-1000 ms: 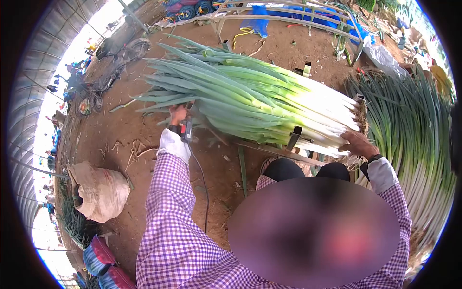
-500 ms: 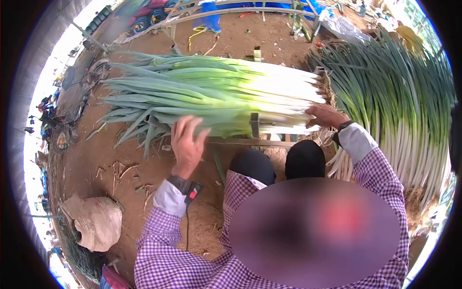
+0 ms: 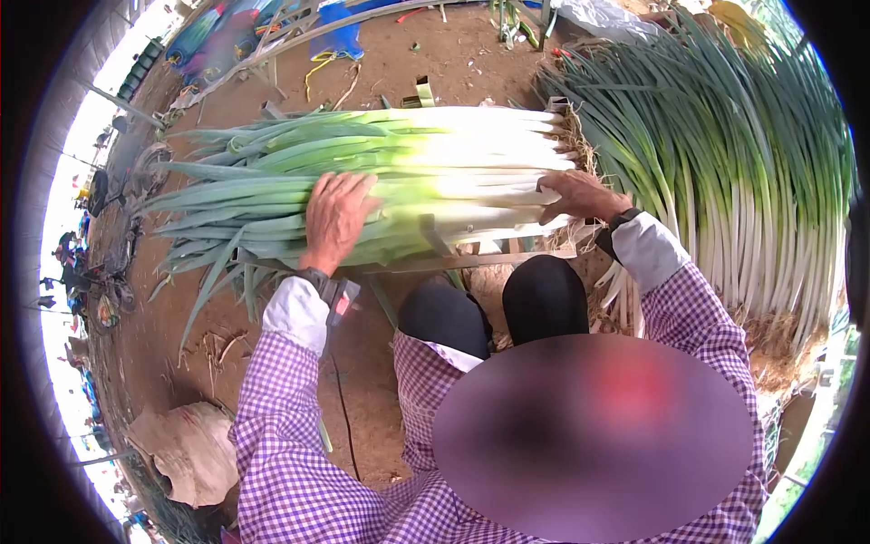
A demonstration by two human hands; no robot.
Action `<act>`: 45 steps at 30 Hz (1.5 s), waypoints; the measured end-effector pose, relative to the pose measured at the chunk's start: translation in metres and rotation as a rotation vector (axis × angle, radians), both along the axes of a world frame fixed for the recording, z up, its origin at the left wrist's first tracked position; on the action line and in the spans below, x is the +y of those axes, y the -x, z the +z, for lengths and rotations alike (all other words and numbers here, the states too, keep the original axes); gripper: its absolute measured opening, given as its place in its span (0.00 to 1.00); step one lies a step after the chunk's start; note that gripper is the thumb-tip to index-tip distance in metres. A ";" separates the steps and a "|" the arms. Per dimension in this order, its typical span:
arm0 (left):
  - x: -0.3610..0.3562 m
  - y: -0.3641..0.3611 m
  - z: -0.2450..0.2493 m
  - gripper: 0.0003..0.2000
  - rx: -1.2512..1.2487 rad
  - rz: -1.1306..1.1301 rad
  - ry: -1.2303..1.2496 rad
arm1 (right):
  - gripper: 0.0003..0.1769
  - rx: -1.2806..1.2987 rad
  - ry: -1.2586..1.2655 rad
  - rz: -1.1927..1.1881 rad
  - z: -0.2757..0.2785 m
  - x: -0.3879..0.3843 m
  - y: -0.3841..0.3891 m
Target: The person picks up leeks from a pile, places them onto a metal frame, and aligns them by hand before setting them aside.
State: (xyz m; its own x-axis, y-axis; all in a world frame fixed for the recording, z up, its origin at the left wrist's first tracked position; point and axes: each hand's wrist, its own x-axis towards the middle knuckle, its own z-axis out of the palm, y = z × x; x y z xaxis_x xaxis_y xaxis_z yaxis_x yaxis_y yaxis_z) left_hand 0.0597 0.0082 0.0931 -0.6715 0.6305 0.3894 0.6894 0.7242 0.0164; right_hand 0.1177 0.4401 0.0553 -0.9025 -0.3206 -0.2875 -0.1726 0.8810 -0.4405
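Observation:
A thick bundle of long green-and-white leeks lies crosswise in front of me on a low frame, leaves to the left and roots to the right. My left hand rests on top of the green leaves near the front, its fingers extended and side by side. At the white root end, my right hand lies against the stems with its fingers bent over them; whether it grips any is unclear. A metal upright of the frame stands at the bundle's near side.
A large pile of leeks spreads on the right. A beige sack lies at lower left. Blue material, a wooden frame and a white plastic sheet are at the far side. My knees are close to the frame.
My left hand has come down from in front of the bundle onto its leaves. My right hand stays at the root end. The whole view has shifted, with the scene moving left.

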 end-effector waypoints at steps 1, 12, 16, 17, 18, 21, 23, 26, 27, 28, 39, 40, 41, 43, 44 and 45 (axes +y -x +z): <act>-0.001 0.000 -0.004 0.18 0.020 0.005 0.002 | 0.33 -0.002 0.026 0.001 0.002 0.000 -0.003; 0.006 -0.006 -0.011 0.19 0.058 0.058 0.084 | 0.41 0.862 0.007 -0.138 -0.069 -0.064 -0.057; 0.006 -0.006 -0.011 0.18 0.061 0.059 0.103 | 0.35 0.779 0.239 -0.119 -0.077 -0.060 -0.047; 0.006 -0.006 -0.010 0.18 0.052 0.054 0.104 | 0.34 0.774 0.251 -0.105 -0.080 -0.058 -0.045; 0.006 -0.006 -0.010 0.18 0.044 0.049 0.103 | 0.34 0.769 0.262 -0.092 -0.083 -0.056 -0.043; 0.011 -0.012 -0.005 0.17 0.017 0.055 0.124 | 0.29 0.772 0.227 -0.095 -0.077 -0.051 -0.047; 0.015 -0.013 -0.002 0.17 -0.004 0.067 0.138 | 0.26 0.779 0.195 -0.086 -0.074 -0.048 -0.048; 0.016 -0.011 -0.005 0.17 0.012 0.054 0.128 | 0.26 0.861 0.147 -0.069 -0.075 -0.047 -0.050; 0.015 -0.012 -0.005 0.17 0.013 0.047 0.128 | 0.26 0.873 0.141 -0.067 -0.076 -0.047 -0.051; 0.016 -0.012 -0.003 0.17 0.015 0.039 0.128 | 0.26 0.885 0.136 -0.065 -0.076 -0.046 -0.051; 0.020 -0.011 -0.011 0.23 -0.026 0.061 0.146 | 0.29 0.851 0.104 -0.114 -0.091 -0.046 -0.054; 0.020 -0.014 -0.014 0.23 -0.015 0.082 0.155 | 0.28 0.853 0.136 -0.136 -0.089 -0.048 -0.056; 0.021 -0.017 -0.016 0.22 -0.001 0.102 0.167 | 0.28 0.847 0.140 -0.141 -0.088 -0.048 -0.057; 0.023 -0.020 -0.017 0.20 -0.014 0.154 0.204 | 0.27 0.843 0.171 -0.161 -0.088 -0.050 -0.060; 0.025 -0.013 -0.021 0.19 -0.006 0.155 0.218 | 0.27 0.842 0.197 -0.166 -0.088 -0.050 -0.059; 0.024 -0.006 -0.025 0.19 0.000 0.156 0.234 | 0.26 0.841 0.239 -0.159 -0.088 -0.051 -0.057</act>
State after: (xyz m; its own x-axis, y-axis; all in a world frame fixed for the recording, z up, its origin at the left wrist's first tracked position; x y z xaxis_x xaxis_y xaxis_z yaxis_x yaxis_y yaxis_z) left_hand 0.0657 0.0325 0.0679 -0.7675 0.5924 0.2451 0.5696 0.8055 -0.1633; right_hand 0.1748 0.3895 -0.0322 -0.8238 -0.1396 0.5494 -0.4050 0.8231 -0.3981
